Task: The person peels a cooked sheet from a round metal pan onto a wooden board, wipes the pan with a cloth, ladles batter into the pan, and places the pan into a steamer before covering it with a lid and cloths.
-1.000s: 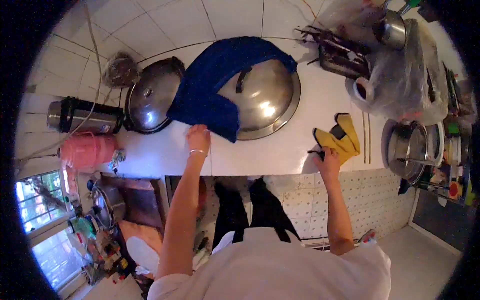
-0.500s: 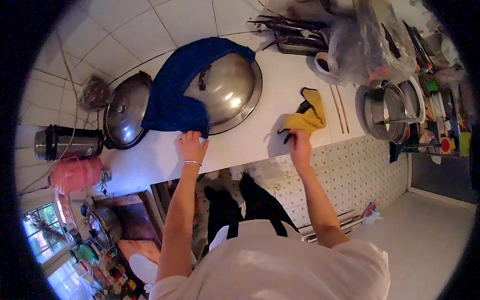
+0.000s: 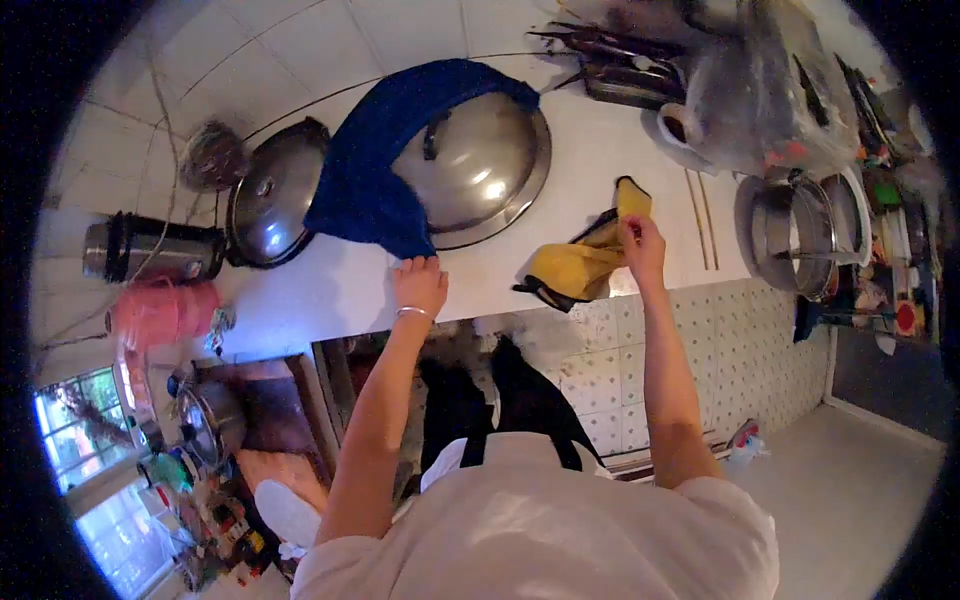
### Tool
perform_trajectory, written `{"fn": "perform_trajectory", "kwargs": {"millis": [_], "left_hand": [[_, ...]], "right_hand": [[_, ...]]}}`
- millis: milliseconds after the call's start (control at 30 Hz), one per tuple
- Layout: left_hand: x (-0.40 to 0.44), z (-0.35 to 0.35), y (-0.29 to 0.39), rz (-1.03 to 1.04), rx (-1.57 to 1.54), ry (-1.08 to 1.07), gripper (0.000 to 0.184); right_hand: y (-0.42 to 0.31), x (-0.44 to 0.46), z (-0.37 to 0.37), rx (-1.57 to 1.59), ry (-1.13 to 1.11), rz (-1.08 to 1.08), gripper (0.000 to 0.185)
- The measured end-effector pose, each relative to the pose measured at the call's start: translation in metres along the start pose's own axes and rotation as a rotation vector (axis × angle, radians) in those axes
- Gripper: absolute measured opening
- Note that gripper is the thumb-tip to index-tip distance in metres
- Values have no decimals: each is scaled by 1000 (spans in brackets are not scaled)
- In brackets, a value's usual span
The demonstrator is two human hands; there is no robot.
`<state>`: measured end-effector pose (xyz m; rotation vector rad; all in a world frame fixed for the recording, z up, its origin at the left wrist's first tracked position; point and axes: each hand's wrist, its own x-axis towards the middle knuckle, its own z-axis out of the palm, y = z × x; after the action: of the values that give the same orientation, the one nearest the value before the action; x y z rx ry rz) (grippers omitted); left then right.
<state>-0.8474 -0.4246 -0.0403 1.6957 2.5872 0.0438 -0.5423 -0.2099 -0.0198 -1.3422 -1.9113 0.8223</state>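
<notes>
My right hand (image 3: pixel 643 252) pinches a yellow cloth (image 3: pixel 575 265) with dark edging near its upper right part. The cloth hangs bunched over the counter's front edge, and its left end droops. My left hand (image 3: pixel 420 288), with a bracelet at the wrist, rests on the white counter with fingers stretched out. Its fingertips meet the lower corner of a dark blue towel (image 3: pixel 370 165). That towel drapes over the left side of a large domed metal lid (image 3: pixel 485 165).
Left of the towel leans another metal lid (image 3: pixel 275 205), near a steel flask (image 3: pixel 150 250) and a pink container (image 3: pixel 165 310). A pair of chopsticks (image 3: pixel 703 220) lies right of the yellow cloth. Farther right are a metal pot (image 3: pixel 795 235) and plastic bags (image 3: pixel 770 90).
My right hand has moved right and up along the yellow cloth, whose left end now swings lower and to the left. My left hand stays by the towel corner. The view has shifted slightly.
</notes>
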Motion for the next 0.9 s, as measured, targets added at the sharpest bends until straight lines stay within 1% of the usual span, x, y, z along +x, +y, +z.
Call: {"fn": "perform_trajectory", "kwargs": {"millis": [33,67,133,167,200,233,267,300,367,400,433,467,500,533,567,600,633,667,700,733,800,833,900], "left_hand": [[4,-2,5,30,-105,68,20],[5,-4,11,45,-115,70,20],[7,-4,19,121,-230,110,24],[7,-3,23,113,-314,133,24],[8,-5,31,121,-316,137,24],[9,-8,41,66,-393,58,24],[9,-11,50,9,-467,-24,24],[10,7,55,109,-540,38,27],[12,1,90,204,-649,17,34],[15,-1,108,228,-648,-22,43],[19,9,124,205,-608,-70,53],[21,6,137,201,-608,-70,53],[24,2,149,147,-628,-164,58],[26,2,156,95,-648,-263,62],[27,22,158,117,-651,-150,62],[27,22,158,121,-658,-163,62],[26,21,156,21,-727,-236,58],[23,20,152,-82,-792,-310,54],[16,21,146,-19,-790,-293,46],[11,23,142,-16,-793,-295,46],[3,22,137,49,-912,-332,38],[3,19,138,46,-914,-328,38],[-1,10,140,225,-901,-150,29]], "right_hand": [[8,14,-9,-43,41,38,12],[18,28,-16,-55,55,42,12],[48,53,-17,-174,116,13,20],[61,64,-15,-179,127,15,20],[75,75,-11,-254,123,-34,24],[81,84,-11,-330,117,-84,29],[87,90,-9,-331,124,-84,29],[87,95,-6,-327,53,-84,32],[85,106,3,-356,-88,-86,37],[82,111,8,-348,-87,-100,37],[78,112,11,-392,-188,2,37],[76,113,11,-440,-289,109,37],[74,117,7,-467,-351,-6,32],[68,121,-2,-472,-353,0,32],[62,127,-12,-420,-396,23,29],[62,130,-19,-369,-438,48,27],[62,130,-25,-375,-439,59,27],[62,129,-30,-319,-418,10,26],[59,127,-35,-263,-394,-41,25],[56,128,-39,-205,-366,-98,24],[53,121,-28,-182,-369,-94,26],[62,118,-15,-261,-314,-77,29],[74,115,4,-472,-245,-75,37]]}}
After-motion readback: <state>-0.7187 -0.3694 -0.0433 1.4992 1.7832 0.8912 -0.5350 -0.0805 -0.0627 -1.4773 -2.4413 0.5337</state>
